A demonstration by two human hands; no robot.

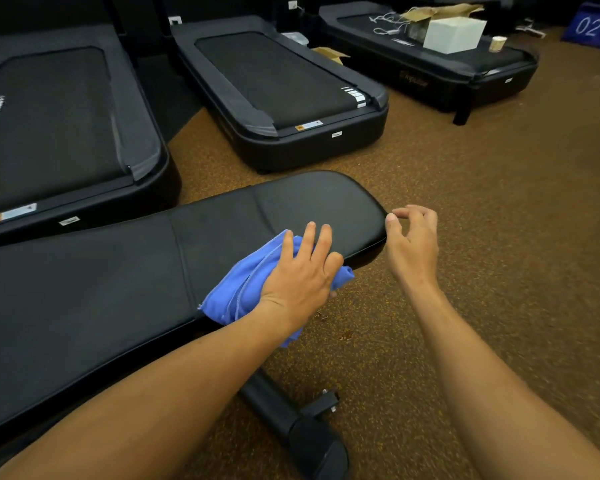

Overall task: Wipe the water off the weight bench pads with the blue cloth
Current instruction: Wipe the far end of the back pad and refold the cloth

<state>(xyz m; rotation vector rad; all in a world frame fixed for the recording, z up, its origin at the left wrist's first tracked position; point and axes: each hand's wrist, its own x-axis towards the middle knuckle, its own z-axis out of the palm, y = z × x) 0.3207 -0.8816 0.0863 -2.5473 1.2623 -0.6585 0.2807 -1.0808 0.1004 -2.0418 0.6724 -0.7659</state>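
While the left hand (pixel 300 271) presses the blue cloth (pixel 246 289) flat-fingered on the bench pad (pixel 118 289) at centre frame, the right hand (pixel 413 237) hovers beside the pad's end, loosely curled, holding nothing.

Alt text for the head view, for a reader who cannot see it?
The left hand presses a blue cloth flat on a black weight bench pad near its end. The right hand hovers empty beside the pad's end, fingers loosely curled, above brown speckled floor; treadmills stand behind.
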